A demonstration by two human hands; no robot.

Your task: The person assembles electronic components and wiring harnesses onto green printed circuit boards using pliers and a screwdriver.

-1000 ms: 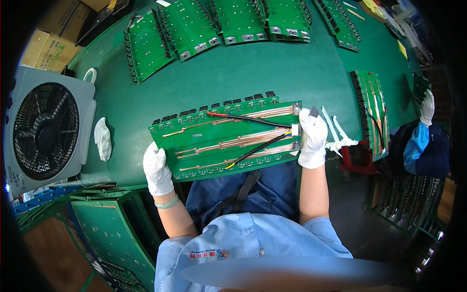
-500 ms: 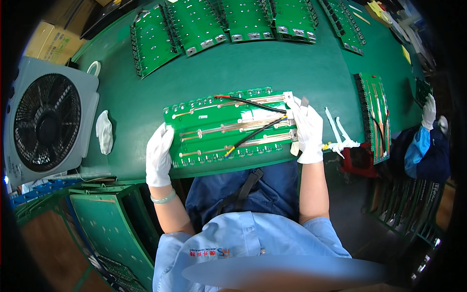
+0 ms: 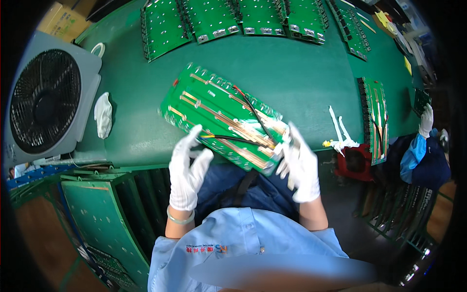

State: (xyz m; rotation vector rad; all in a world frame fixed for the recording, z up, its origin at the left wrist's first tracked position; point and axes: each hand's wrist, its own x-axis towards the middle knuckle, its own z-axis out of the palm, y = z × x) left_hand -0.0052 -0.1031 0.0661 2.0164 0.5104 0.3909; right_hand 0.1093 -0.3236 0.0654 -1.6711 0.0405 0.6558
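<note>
A green circuit board (image 3: 204, 100) with copper-coloured strips lies aslant in front of me, its right end overhanging the table edge. A black cable with a red tip (image 3: 253, 107) and another with a yellow tip (image 3: 228, 138) run across it from near that end. My right hand (image 3: 301, 168), white-gloved, grips the board at this end; the fingers are slightly blurred. My left hand (image 3: 187, 170), gloved too, has thumb and fingers spread. Its fingertips are at the board's near long edge; whether they touch is hard to tell.
A grey fan (image 3: 46, 97) and a crumpled white glove (image 3: 103, 116) are at left. Several green boards (image 3: 214, 19) line the far side. White strips (image 3: 343, 136) lie right, near another wired board (image 3: 375, 119). Beyond it, a co-worker's gloved hand (image 3: 426, 120) holds a small board.
The board has turned clockwise, its right end coming nearer me. My left hand has let go of the left end and moved right; my right hand has come nearer my body.
</note>
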